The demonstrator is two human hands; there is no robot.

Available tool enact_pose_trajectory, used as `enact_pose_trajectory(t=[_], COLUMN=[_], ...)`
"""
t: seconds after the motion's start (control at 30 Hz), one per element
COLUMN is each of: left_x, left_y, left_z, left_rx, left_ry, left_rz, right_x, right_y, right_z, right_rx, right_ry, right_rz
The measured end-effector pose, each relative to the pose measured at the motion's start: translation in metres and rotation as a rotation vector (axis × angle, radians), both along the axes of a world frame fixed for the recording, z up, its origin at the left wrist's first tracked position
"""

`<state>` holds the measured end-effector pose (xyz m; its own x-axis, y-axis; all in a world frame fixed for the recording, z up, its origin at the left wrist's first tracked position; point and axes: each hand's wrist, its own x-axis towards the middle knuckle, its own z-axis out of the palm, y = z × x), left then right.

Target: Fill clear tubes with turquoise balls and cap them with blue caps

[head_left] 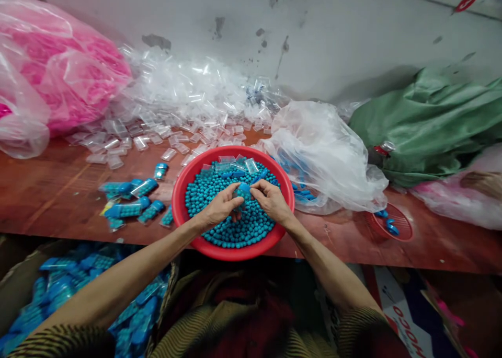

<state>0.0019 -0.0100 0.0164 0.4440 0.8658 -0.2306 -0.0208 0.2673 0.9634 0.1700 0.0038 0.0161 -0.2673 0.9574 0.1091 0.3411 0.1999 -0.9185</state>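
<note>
A red basin (181, 211) full of small blue balls (231, 235) sits at the table's front edge. Over its middle, my left hand (221, 204) grips a small clear container of blue balls with a blue top (243, 191). The fingers of my right hand (271, 198) are pinched together at the container's right side, touching its blue top. Several empty clear containers (251, 165) and some blue caps (235, 174) lie on the balls at the back of the basin.
Filled blue-capped containers (127, 208) lie left of the basin. Behind is a heap of clear containers (184, 96), with a pink-filled bag (66, 70) to the left. At right are a white plastic bag (325, 149), a small red basket (406, 227) and green cloth (431, 123). A box of filled containers (58, 290) stands below.
</note>
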Motion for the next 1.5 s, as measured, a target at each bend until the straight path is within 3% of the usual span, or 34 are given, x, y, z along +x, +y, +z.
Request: enact_pose_trajectory(t=[0.2, 0.5, 0.63, 0.77, 0.9, 1.03, 1.1, 1.2, 1.33, 1.5], left_x=[-0.004, 0.003, -0.007, -0.012, -0.005, 0.002, 0.003, 0.004, 0.007, 0.012], left_y=[-0.007, -0.011, -0.008, -0.009, -0.014, -0.016, -0.016, -0.017, -0.018, -0.019], left_z=[0.005, 0.006, 0.006, 0.005, 0.007, 0.009, 0.010, 0.010, 0.011, 0.009], left_rx=[0.008, 0.081, 0.094, 0.114, 0.119, 0.131, 0.156, 0.158, 0.082, 0.030], left_ry=[-0.050, 0.051, 0.096, 0.112, 0.159, 0.108, 0.076, 0.043, -0.041, -0.036], left_rz=[0.033, 0.166, 0.074, -0.004, 0.068, 0.163, 0.207, 0.257, 0.299, 0.374], right_x=[0.003, 0.006, 0.012, 0.010, 0.001, -0.008, -0.013, -0.021, -0.030, -0.033], right_y=[0.000, -0.007, -0.002, 0.006, 0.003, -0.011, -0.018, -0.025, -0.029, -0.028], right_z=[0.003, 0.003, 0.002, 0.002, 0.002, 0.005, 0.004, 0.003, 0.000, -0.010], right_rx=[0.000, 0.127, -0.096, -0.297, -0.130, 0.140, 0.192, 0.229, 0.356, 0.447], right_ry=[0.034, -0.118, 0.081, 0.321, 0.152, -0.201, -0.356, -0.516, -0.545, -0.503], right_rz=[0.071, 0.174, 0.233, 0.112, 0.073, 0.233, 0.273, 0.217, 0.113, 0.083])
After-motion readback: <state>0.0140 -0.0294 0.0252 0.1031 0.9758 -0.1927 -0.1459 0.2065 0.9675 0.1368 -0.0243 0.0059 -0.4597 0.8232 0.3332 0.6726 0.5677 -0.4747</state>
